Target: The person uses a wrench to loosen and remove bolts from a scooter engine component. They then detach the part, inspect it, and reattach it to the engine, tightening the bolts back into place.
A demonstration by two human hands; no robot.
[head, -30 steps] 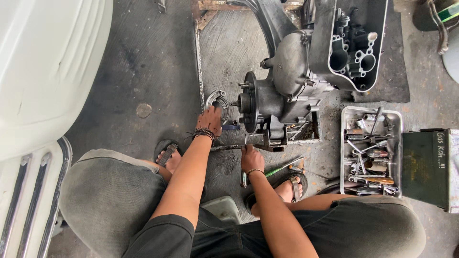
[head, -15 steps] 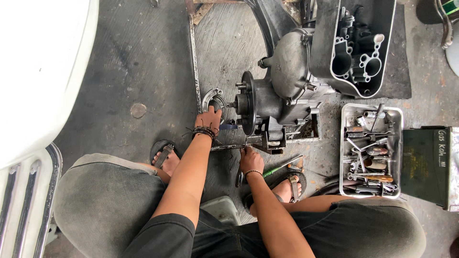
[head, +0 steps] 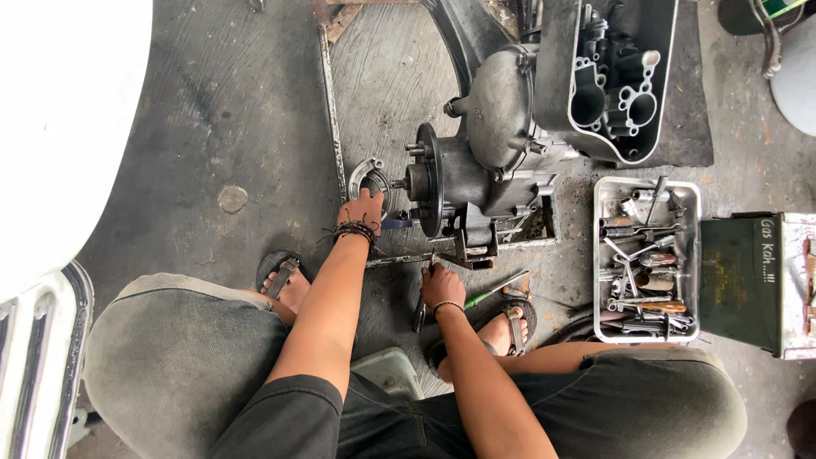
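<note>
Head view: A grey engine block (head: 484, 170) is seen standing on the concrete floor (head: 212, 127), with a round flanged hub facing the seated person. The left hand (head: 364, 208) is stretched forward and laid on a ring-shaped metal part (head: 371, 177) that lies on the floor just beside the hub; the fingers are curled over the ring's near edge, but a firm grasp cannot be confirmed. Dark bead bracelets are noted at that wrist. The right hand (head: 441, 285) is lowered to the floor below the engine mount, with the fingers drawn narrow around a slim metal tool (head: 432, 259) whose tip points up toward the mount; the tool's kind cannot be told. A green-handled screwdriver (head: 495, 290) is observed lying just beside that hand. To the right, a metal tray (head: 690, 197) filled with hand tools is placed near the engine, touching a dark green box (head: 738, 280). An open engine cover (head: 616, 81) is set behind the block. Both feet are in sandals.
</note>
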